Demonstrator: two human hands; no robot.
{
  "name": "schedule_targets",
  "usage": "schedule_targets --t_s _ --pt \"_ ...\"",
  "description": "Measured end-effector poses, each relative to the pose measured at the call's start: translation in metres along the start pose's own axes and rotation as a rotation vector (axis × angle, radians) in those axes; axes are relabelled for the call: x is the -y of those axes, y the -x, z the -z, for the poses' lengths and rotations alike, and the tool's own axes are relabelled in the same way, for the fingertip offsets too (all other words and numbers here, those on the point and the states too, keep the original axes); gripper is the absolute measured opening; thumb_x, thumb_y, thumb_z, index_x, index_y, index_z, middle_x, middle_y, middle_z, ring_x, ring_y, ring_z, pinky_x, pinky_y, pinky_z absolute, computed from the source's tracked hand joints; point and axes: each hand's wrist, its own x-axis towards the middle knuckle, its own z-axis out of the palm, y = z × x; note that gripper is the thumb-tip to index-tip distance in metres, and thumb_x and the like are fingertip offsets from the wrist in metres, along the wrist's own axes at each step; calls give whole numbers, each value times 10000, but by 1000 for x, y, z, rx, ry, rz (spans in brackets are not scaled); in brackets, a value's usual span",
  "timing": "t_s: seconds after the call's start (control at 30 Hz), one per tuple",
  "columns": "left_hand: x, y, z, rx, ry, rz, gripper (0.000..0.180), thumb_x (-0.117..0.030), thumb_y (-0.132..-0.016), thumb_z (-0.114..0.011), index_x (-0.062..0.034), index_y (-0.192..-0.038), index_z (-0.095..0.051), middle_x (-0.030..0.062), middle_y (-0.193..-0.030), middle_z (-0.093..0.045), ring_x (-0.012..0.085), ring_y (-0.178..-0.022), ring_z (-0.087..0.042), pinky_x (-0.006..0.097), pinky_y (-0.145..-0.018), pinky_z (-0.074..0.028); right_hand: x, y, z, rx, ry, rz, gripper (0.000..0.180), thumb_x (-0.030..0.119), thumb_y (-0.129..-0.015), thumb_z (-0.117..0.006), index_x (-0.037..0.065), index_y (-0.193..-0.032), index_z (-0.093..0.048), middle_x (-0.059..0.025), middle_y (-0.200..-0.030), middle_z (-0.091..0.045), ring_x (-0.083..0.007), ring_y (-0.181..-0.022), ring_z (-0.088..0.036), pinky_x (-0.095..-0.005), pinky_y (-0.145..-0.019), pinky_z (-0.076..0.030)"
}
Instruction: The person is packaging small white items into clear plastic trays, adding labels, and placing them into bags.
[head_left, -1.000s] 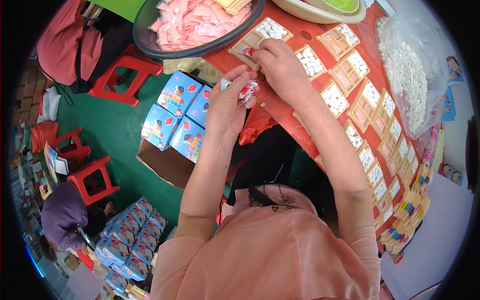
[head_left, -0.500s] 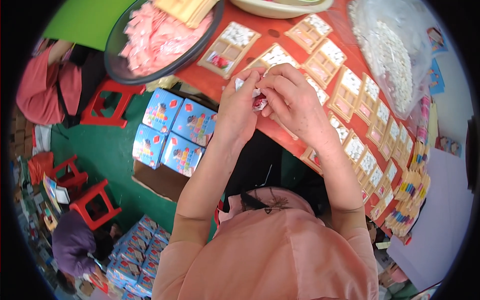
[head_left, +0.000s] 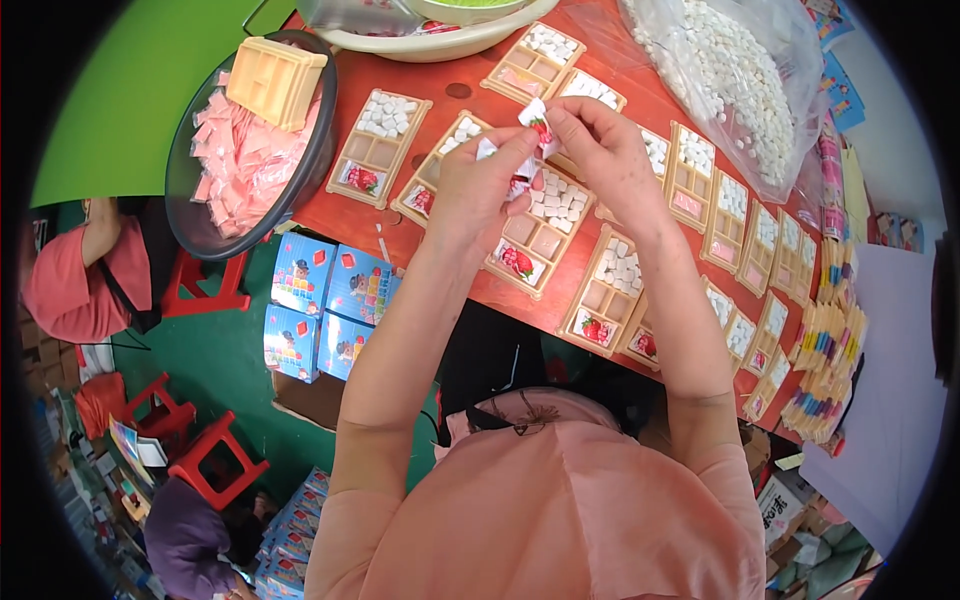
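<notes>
Sachets (head_left: 521,183) with white-and-red wrapping sit bunched in the closed left hand (head_left: 472,190), while the right hand (head_left: 603,150) pinches a strawberry-printed sachet (head_left: 540,126) just beside them. Below lie cream compartment trays (head_left: 380,155) holding white pieces (head_left: 390,113), on a red table (head_left: 365,75); farther off stand a dark basin (head_left: 322,150) of pink packets (head_left: 235,150) and a clear plastic bag (head_left: 797,88)

Bench (head_left: 350,85) red, marked with a dark oval spot (head_left: 458,91). Trays (head_left: 370,150) pale beige; pieces (head_left: 388,114) in them white. Sachets (head_left: 516,261) white, printed with red strawberries. Basin (head_left: 326,130) dark grey; packets (head_left: 225,190) in it pink. Boxes (head_left: 290,340) light blue, cartoon print in mixed colours (red diamonds included). Bowl (head_left: 430,47) cream. Stools (head_left: 192,470) plain red. Floor (head_left: 225,375) green. Shirt (head_left: 560,500) plain salmon pink.
</notes>
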Motion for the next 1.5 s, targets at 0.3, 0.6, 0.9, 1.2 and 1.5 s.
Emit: schedule_targets --t_s 0.3,0.6,0.9,1.2,1.5 --pt "0 -21 -7 -44 36 9 208 -175 -927 -671 -35 -1070 -615 61 -868 -654 135 -659 -604 238 -523 -448 -1 -21 17 10 -43 -166 236 224 -941 -653 37 -1083 -677 41 -740 -578 -38 -660 -488 -202 -568 -393" --pt "-8 -9 14 7 86 -51 247 -89 -908 -642 -15 -1136 -581 109 -1000 -663 162 -731 -629 277 -560 -479 -28 -62 8 -179 636 545 138 154 -910 -653 38 -984 -662 -65 -834 -626 -177 -714 -619 -313 -659 -505" --pt "-3 5 17 0 120 -31 300 -110 -913 -627 -29 -1192 -554 127 -1023 -666 183 -785 -636 305 -604 -484 -35 -58 -8 18 1376 619 256 121 -855 -659 34 -1094 -628 -138 -1062 -584 -303 -933 -637 -384 -785 -533" --pt "3 -4 14 252 237 45 478 -456 -1050 -363 -74 -1316 -470 113 -1053 -643 167 -839 -612 295 -552 -416 26 4 11 278 378 269 256 123 -872 -693 17 -1103 -671 -41 -1044 -609 -143 -870 -598 -313 -800 -513" --pt "17 1 4 322 175 100 570 -631 -976 -396 -104 -1139 -540 73 -1042 -617 149 -822 -590 295 -595 -431 6 20 23 170 352 281 196 119 -923 -649 -1 -1074 -678 -43 -974 -655 -123 -832 -613 -262 -771 -488"
